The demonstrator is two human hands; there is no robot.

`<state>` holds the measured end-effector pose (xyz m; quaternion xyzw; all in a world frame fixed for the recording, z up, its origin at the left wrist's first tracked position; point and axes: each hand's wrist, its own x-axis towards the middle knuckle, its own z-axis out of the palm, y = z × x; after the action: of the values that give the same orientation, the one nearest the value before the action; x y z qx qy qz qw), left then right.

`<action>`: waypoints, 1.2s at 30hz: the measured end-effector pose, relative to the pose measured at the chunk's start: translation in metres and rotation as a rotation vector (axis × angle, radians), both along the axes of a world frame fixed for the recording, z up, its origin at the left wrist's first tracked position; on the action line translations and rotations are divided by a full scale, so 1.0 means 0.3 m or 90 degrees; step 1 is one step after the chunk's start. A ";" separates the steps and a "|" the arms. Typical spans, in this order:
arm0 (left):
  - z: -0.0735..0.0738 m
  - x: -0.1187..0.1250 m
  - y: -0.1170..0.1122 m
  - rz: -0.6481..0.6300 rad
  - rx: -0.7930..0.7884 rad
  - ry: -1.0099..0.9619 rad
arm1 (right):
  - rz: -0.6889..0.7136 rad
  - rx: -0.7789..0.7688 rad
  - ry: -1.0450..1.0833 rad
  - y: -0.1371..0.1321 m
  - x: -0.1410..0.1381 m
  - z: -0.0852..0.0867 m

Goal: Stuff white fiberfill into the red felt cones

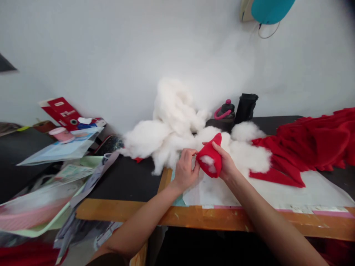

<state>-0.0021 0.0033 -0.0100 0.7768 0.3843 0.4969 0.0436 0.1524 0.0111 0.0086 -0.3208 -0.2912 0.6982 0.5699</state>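
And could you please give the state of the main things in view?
Pointed red cloth pouch: open, fluffy white filling visible inside.
White filling heap: loose, fluffy.
Red fabric pieces: heaped, overlapping.
Pink-handled black bottle: upright, lidded.
Right hand: holding the pouch.
Left hand: at its edge.

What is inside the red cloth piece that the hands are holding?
White fluffy stuffing shows in the opening of the red cloth piece. The cloth hides the rest, so how full it is cannot be told.

Red pointed fabric pouch (209, 150): held up, tilted, tip upward, mouth open.
White fluffy fibre wad (207, 160): showing inside the mouth.
White fluffy fibre heap (174, 111): loose, behind the pouch.
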 end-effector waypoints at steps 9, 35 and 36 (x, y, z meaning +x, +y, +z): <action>0.022 -0.012 -0.019 -0.022 -0.006 -0.044 | 0.075 -0.023 0.009 -0.005 0.001 -0.014; 0.047 -0.021 -0.027 -0.123 0.053 -0.092 | -0.024 0.104 -0.109 -0.014 -0.020 -0.003; 0.047 -0.019 -0.027 -0.128 0.059 -0.076 | -0.044 0.109 -0.101 -0.013 -0.019 -0.004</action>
<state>-0.0080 -0.0048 0.0040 0.7816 0.2783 0.5525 0.0802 0.1468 0.0074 0.0075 -0.3350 -0.3828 0.6229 0.5943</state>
